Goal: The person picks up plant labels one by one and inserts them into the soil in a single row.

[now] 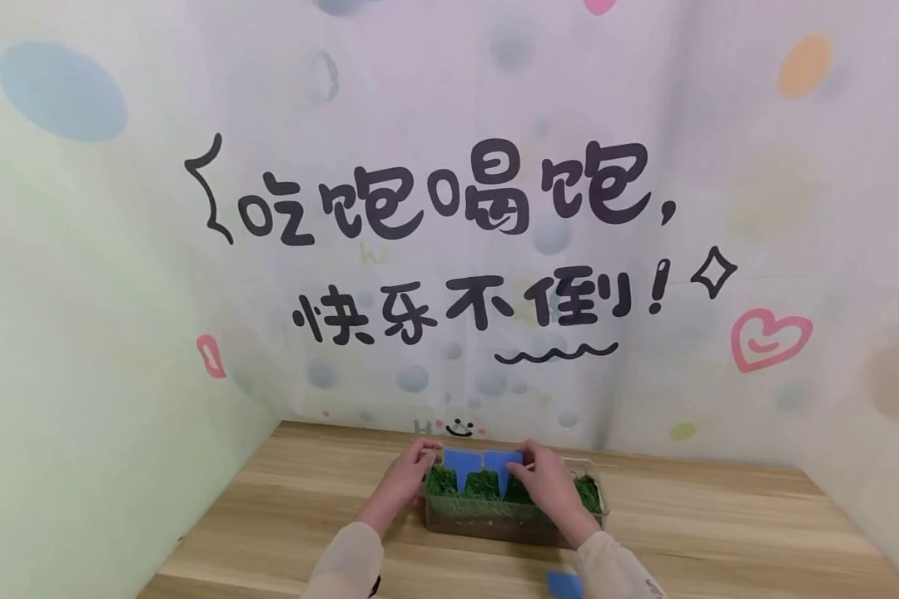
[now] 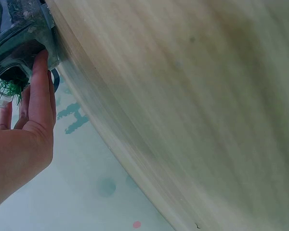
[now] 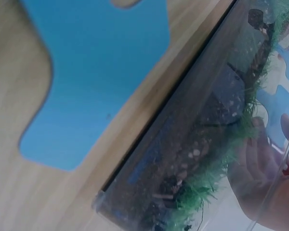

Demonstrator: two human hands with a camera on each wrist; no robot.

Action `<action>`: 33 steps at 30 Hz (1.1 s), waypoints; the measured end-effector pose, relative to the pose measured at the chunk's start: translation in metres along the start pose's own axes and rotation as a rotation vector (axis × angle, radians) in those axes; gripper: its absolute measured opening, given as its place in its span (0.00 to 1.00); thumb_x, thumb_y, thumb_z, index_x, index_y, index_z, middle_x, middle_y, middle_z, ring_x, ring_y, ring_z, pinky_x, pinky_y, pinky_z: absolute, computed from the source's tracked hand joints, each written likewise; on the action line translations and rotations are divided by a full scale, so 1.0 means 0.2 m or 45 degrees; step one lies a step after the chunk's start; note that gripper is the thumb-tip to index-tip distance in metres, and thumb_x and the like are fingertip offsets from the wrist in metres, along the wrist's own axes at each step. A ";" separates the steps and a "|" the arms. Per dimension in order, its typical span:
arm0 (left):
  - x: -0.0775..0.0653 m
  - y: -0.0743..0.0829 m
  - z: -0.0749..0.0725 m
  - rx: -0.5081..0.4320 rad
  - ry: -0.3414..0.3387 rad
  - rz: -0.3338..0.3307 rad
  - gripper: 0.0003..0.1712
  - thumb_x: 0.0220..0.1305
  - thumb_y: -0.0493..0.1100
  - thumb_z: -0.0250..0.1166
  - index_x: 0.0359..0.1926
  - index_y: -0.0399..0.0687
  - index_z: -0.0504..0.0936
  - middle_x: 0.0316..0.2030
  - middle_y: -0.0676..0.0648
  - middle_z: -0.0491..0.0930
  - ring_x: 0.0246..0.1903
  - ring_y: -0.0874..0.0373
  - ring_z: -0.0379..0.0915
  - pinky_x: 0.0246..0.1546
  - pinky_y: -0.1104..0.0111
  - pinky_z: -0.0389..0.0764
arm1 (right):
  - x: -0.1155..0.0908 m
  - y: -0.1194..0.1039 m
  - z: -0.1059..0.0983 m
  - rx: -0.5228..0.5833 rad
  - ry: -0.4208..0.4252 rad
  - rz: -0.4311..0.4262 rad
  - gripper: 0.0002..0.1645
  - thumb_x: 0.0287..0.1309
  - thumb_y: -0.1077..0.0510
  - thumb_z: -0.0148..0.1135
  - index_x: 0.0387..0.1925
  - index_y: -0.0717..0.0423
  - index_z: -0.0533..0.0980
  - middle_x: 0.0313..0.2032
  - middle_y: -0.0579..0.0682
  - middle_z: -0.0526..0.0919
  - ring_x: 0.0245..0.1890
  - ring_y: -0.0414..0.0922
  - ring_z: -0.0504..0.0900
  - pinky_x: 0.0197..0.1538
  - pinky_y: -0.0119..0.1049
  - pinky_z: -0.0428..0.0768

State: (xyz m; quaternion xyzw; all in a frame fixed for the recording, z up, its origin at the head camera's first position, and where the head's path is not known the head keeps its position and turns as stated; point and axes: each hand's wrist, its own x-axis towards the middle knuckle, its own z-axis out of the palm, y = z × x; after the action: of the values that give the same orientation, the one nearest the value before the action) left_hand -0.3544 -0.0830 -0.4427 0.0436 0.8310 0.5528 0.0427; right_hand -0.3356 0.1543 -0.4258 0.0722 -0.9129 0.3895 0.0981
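A clear rectangular container (image 1: 494, 532) holds dark soil-like filling and green artificial grass (image 1: 482, 484). Two blue T-shaped plant labels stand upright in the grass: a left label (image 1: 462, 462) and a right label (image 1: 497, 460). My right hand (image 1: 550, 487) pinches the right label at its side, between thumb and fingers. At the container's left end is my left hand (image 1: 406, 478). In the left wrist view its extended fingers (image 2: 40, 91) lie along the container's outer end wall, and the thumb is partly cut off at the frame edge.
Another blue label (image 1: 564, 584) lies flat on the wooden table (image 1: 689, 516), in front of the container. It looms large in the right wrist view. A printed cloth backdrop (image 1: 449, 100) hangs behind the table and along both sides.
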 end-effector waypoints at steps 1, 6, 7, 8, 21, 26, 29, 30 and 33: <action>0.00 0.00 0.00 -0.001 -0.001 0.001 0.19 0.80 0.44 0.46 0.65 0.48 0.72 0.60 0.38 0.76 0.54 0.42 0.74 0.27 0.59 0.80 | 0.00 0.00 -0.01 0.000 0.009 0.009 0.11 0.65 0.58 0.64 0.48 0.57 0.79 0.36 0.50 0.83 0.37 0.46 0.83 0.35 0.40 0.80; 0.00 0.01 0.00 -0.009 -0.010 -0.001 0.18 0.80 0.44 0.46 0.65 0.49 0.72 0.60 0.38 0.75 0.52 0.44 0.75 0.27 0.60 0.79 | -0.03 -0.01 -0.05 0.006 0.050 0.043 0.13 0.65 0.57 0.64 0.50 0.56 0.77 0.43 0.52 0.84 0.43 0.50 0.83 0.41 0.44 0.83; 0.00 0.01 0.00 -0.010 -0.010 -0.001 0.18 0.80 0.44 0.46 0.64 0.50 0.72 0.59 0.38 0.76 0.52 0.44 0.75 0.27 0.60 0.79 | -0.03 -0.01 -0.06 0.009 0.054 0.045 0.13 0.65 0.58 0.64 0.50 0.56 0.77 0.44 0.53 0.84 0.44 0.51 0.84 0.42 0.45 0.83; 0.00 0.01 0.00 -0.008 -0.009 0.001 0.18 0.80 0.44 0.46 0.64 0.50 0.72 0.60 0.38 0.76 0.53 0.43 0.75 0.26 0.60 0.79 | -0.04 -0.01 -0.07 0.007 0.059 0.046 0.14 0.65 0.58 0.64 0.50 0.57 0.77 0.44 0.53 0.84 0.44 0.51 0.84 0.43 0.45 0.83; 0.00 0.00 -0.01 0.002 -0.008 0.031 0.18 0.80 0.43 0.46 0.64 0.47 0.72 0.61 0.37 0.76 0.57 0.39 0.73 0.24 0.61 0.78 | -0.07 -0.03 -0.17 -0.022 0.064 0.061 0.15 0.61 0.55 0.68 0.47 0.56 0.78 0.42 0.52 0.85 0.42 0.49 0.85 0.43 0.45 0.84; 0.00 0.01 -0.01 -0.001 -0.002 0.023 0.19 0.80 0.43 0.46 0.65 0.47 0.71 0.60 0.37 0.76 0.56 0.39 0.74 0.24 0.62 0.78 | -0.11 -0.04 -0.22 -0.020 0.032 0.051 0.16 0.61 0.55 0.68 0.47 0.58 0.78 0.40 0.51 0.85 0.38 0.46 0.84 0.41 0.43 0.83; 0.00 0.01 -0.01 -0.009 -0.002 0.014 0.18 0.80 0.43 0.46 0.64 0.47 0.72 0.59 0.37 0.76 0.54 0.41 0.75 0.24 0.62 0.79 | -0.14 -0.05 -0.25 -0.030 0.029 0.040 0.13 0.61 0.58 0.68 0.45 0.59 0.79 0.35 0.49 0.84 0.35 0.44 0.83 0.40 0.42 0.83; 0.00 0.01 -0.01 -0.009 -0.002 0.013 0.18 0.80 0.43 0.47 0.64 0.48 0.72 0.59 0.37 0.77 0.54 0.41 0.75 0.24 0.62 0.79 | -0.15 -0.05 -0.25 -0.036 0.025 0.034 0.12 0.61 0.59 0.68 0.44 0.59 0.79 0.34 0.48 0.84 0.34 0.43 0.83 0.39 0.41 0.82; 0.00 0.01 0.00 -0.009 -0.003 0.013 0.18 0.79 0.43 0.47 0.63 0.49 0.73 0.59 0.37 0.77 0.53 0.42 0.75 0.24 0.62 0.79 | -0.18 -0.05 -0.27 -0.068 0.008 0.034 0.08 0.60 0.60 0.69 0.40 0.57 0.80 0.31 0.46 0.83 0.32 0.40 0.81 0.38 0.39 0.81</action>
State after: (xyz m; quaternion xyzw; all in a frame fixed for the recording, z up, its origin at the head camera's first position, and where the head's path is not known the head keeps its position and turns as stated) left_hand -0.3541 -0.0833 -0.4414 0.0484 0.8289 0.5558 0.0409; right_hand -0.2911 0.1886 -0.3899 0.0561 -0.9236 0.3665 0.0978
